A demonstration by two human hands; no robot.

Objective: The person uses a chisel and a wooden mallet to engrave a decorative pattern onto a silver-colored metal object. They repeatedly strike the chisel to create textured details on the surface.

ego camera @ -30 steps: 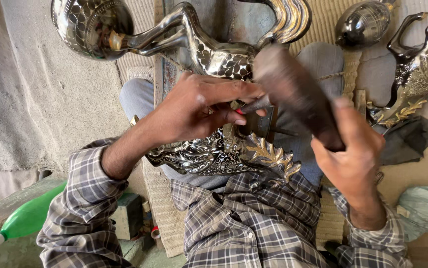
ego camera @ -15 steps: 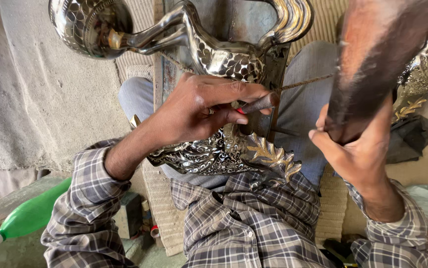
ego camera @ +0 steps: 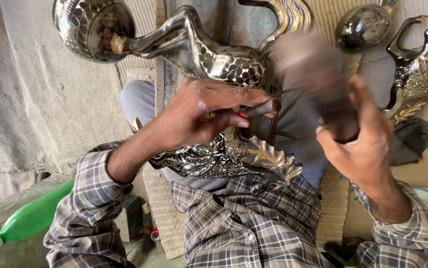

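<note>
Left hand [ego camera: 199, 116] pinched the chisel [ego camera: 261, 107] steady on the lap-braced engraved metal figure [ego camera: 224, 154]; right hand [ego camera: 365, 134] fingers wrapped the blurred mallet [ego camera: 313, 74] above it.

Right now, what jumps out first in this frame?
Centre frame, the left hand pinches a small dark chisel-like tool against a shiny engraved silver-and-black metal animal figure lying across the person's lap. To its right, the right hand grips a dark wooden mallet, motion-blurred. A green plastic bottle with a white cap lies at lower left, and a similar engraved metal figure sits at upper right.
</note>
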